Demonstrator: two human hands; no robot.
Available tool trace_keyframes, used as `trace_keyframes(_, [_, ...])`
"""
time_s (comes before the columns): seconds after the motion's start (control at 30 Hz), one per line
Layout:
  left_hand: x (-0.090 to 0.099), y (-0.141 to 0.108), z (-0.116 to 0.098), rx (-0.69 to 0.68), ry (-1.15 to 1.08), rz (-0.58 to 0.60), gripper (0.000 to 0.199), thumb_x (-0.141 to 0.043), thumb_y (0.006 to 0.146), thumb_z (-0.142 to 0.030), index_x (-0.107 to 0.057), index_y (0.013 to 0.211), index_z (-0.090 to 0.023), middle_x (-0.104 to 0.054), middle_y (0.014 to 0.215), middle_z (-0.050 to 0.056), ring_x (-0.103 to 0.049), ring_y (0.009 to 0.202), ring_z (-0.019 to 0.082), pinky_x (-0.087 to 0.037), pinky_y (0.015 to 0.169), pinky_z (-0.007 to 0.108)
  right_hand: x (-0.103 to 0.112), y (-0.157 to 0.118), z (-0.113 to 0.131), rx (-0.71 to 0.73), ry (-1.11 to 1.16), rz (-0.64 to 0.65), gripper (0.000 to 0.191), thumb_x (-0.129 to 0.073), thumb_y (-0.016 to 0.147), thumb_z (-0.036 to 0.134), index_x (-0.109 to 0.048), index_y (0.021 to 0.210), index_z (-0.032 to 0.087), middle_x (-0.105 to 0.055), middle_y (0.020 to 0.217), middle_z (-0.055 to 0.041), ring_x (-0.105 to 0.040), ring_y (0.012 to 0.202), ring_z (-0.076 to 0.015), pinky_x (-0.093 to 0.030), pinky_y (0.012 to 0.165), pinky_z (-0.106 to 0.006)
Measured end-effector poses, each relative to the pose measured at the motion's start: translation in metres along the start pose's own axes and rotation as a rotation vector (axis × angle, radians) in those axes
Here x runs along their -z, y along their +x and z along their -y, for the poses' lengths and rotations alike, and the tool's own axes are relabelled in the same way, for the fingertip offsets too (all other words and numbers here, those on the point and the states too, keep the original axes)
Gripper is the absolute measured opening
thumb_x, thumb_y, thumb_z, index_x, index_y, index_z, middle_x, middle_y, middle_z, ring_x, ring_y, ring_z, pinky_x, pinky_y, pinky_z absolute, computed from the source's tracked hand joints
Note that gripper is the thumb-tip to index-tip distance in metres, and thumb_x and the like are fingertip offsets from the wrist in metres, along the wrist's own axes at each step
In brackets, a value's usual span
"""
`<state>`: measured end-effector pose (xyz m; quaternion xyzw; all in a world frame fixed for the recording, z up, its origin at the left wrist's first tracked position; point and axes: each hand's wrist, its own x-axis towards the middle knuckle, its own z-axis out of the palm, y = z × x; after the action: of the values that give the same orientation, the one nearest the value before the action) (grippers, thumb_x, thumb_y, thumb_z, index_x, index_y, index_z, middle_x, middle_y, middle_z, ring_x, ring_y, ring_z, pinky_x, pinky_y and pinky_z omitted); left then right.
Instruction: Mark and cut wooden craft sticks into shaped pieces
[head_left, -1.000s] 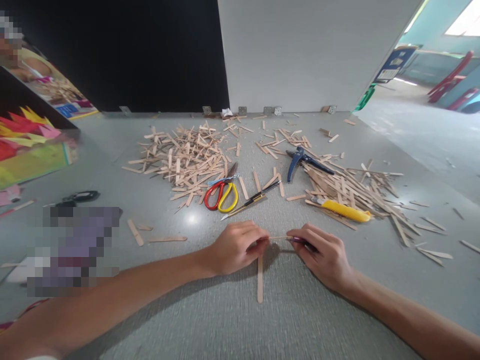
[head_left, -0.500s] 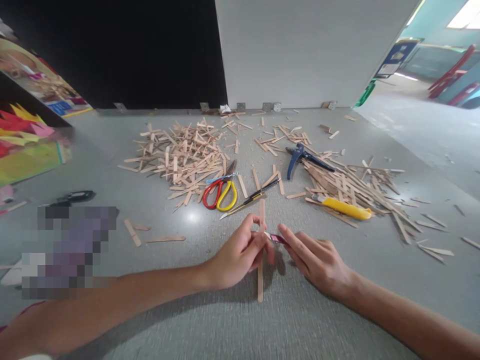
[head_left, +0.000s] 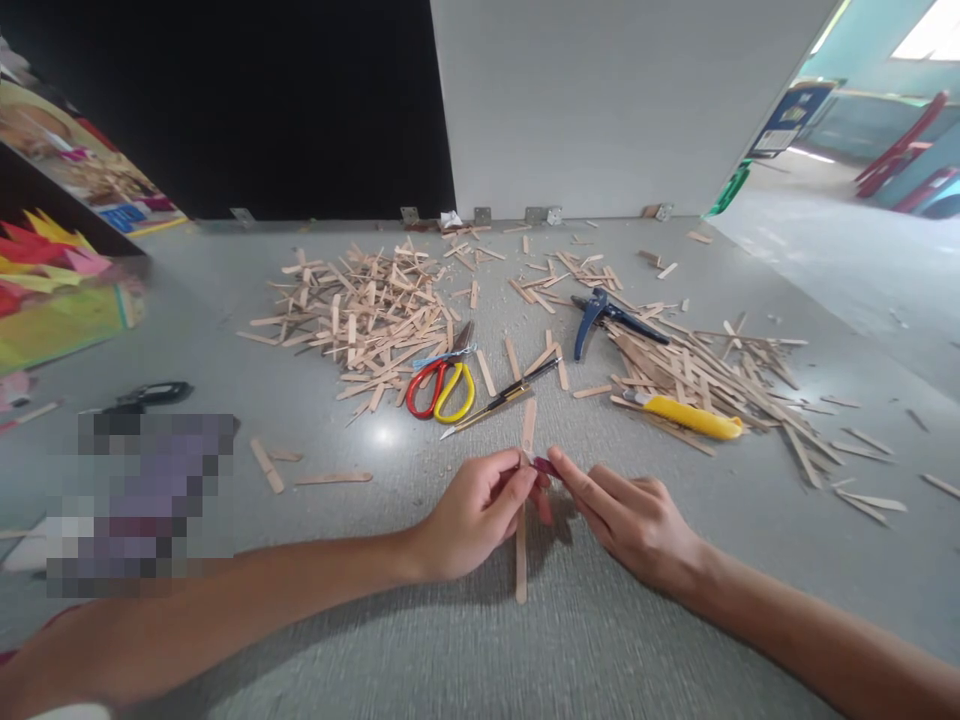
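My left hand [head_left: 484, 510] is closed in a pinch around the middle of a long, pale wooden craft stick [head_left: 521, 565]. The stick runs lengthwise away from me, showing above and below the fingers. From the right, my right hand [head_left: 641, 520] grips a slim pink-purple tool [head_left: 546, 466], index finger stretched along it. Its tip meets the stick beside my left fingertips; fingers hide much of the tool, and I cannot make out its kind. Beyond the hands lie scissors [head_left: 454, 390] with red and yellow handles and a thin black-and-gold pointed tool [head_left: 499, 400].
A heap of craft sticks [head_left: 367, 310] lies back left, with more stick pieces [head_left: 697, 365] at right. Among these are dark blue pliers-like cutters [head_left: 596, 318] and a yellow-handled cutter [head_left: 694, 417]. Upright black and white panels [head_left: 585, 110] stand behind. A paper-decorated box [head_left: 60, 320] is left.
The tool in my right hand has shifted slightly up and left, closer against the stick. My left fingers have curled in a little around the stick. Nothing else has visibly moved.
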<state>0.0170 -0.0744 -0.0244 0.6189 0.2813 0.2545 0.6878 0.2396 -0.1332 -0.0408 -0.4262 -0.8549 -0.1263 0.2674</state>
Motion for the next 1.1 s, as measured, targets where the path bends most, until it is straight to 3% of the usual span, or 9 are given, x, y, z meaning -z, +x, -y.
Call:
trace_keyframes(0.2, [0.0,0.001,0.005,0.011,-0.045,-0.019,0.052,-0.053,0.104,-0.066,-0.057,0.091,-0.016,-0.067,0.08,0.002,-0.042,0.039,0.003,-0.028,0.037,0.018,-0.001,-0.001,0.0,-0.029,-0.014,0.062,0.065,-0.027,0.116,0.013,-0.002,0.175,0.018,-0.057,0.07,0.005,-0.053,0.047,-0.011,-0.042,0.041,-0.024])
trace_keyframes(0.47, [0.0,0.003,0.005,0.03,-0.113,-0.002,0.056,-0.057,0.099,-0.074,-0.053,0.089,-0.019,-0.068,0.074,0.0,-0.044,0.036,0.003,-0.028,0.035,0.017,-0.001,-0.002,0.0,-0.02,-0.042,0.045,0.068,-0.027,0.114,0.008,0.0,0.175,0.016,-0.057,0.069,0.005,-0.052,0.046,-0.0103,-0.042,0.041,-0.023])
trace_keyframes(1.1, [0.004,0.014,0.004,0.049,-0.119,0.016,0.049,-0.056,0.1,-0.068,-0.053,0.09,-0.02,-0.064,0.064,-0.003,-0.04,0.033,0.005,-0.023,0.034,0.018,-0.004,-0.003,0.003,-0.136,-0.086,0.04,0.079,-0.035,0.107,0.003,0.001,0.175,0.022,-0.057,0.069,0.0057,-0.052,0.044,-0.0102,-0.039,0.039,-0.02])
